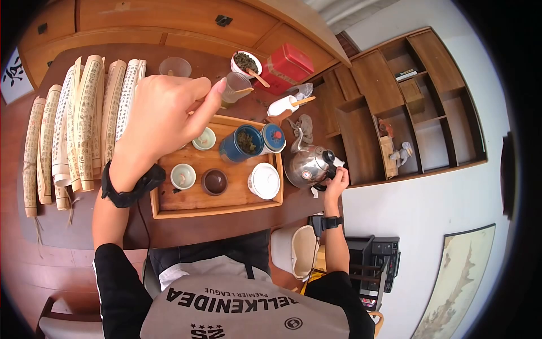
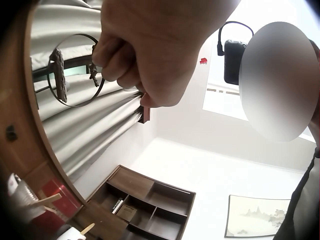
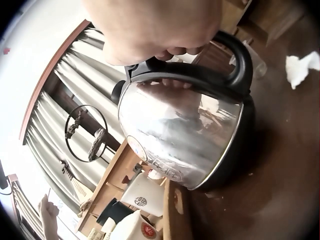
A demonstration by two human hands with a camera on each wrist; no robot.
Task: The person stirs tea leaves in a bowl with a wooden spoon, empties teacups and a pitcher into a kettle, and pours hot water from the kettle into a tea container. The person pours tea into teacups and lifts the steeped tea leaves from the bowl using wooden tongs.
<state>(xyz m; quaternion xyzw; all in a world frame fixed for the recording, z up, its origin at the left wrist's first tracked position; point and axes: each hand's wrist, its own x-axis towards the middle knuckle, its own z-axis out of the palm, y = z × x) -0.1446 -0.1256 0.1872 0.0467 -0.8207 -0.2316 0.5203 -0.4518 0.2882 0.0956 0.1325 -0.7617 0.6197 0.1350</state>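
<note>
My left hand [image 1: 171,110] is raised high over the left of the tray, fingers curled in, thumb against the index finger. No object shows in it; in the left wrist view it is a fist [image 2: 145,60]. On the right, my right hand [image 1: 337,182] grips the black handle of a shiny steel kettle [image 1: 305,166], beside the tray's right edge. The kettle [image 3: 175,130] fills the middle of the right wrist view, the hand over its handle. On the wooden tray [image 1: 237,210] are a blue canister [image 1: 228,148] of tea leaves, a white lidded bowl [image 1: 264,181], a brown cup [image 1: 215,182] and pale cups [image 1: 183,176].
Several paper scrolls [image 1: 84,124] lie at the left. Behind the tray are a glass [image 1: 236,85], a bowl of tea leaves [image 1: 246,62], a red tin [image 1: 287,65] and a white cup [image 1: 282,105]. A bin [image 1: 293,248] stands below the table; shelves [image 1: 406,113] line the right wall.
</note>
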